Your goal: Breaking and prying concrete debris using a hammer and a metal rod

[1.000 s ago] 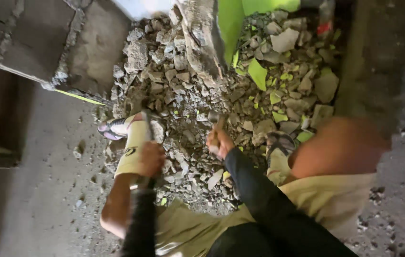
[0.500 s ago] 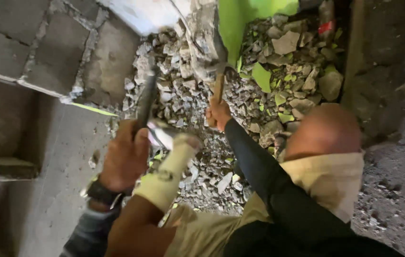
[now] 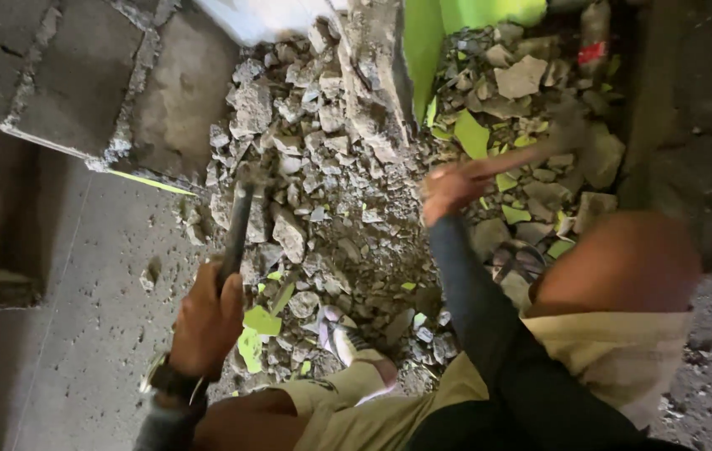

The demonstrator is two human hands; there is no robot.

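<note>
Rubble (image 3: 322, 167) lies beyond both hands (left hand (image 3: 205, 321) grips chisel (image 3: 237, 230)).

The rubble (image 3: 322, 167) is grey and beige, with bright lime-green flakes (image 3: 260, 330) mixed in near and far right. The far wall edge (image 3: 423, 42) is painted the same lime green. The tool (image 3: 235, 230) in the left hand (image 3: 205, 321) looks dark, maybe black. The sleeve (image 3: 490, 326) is dark, the trousers (image 3: 615, 351) khaki, and the floor (image 3: 80, 334) speckled grey.
</note>
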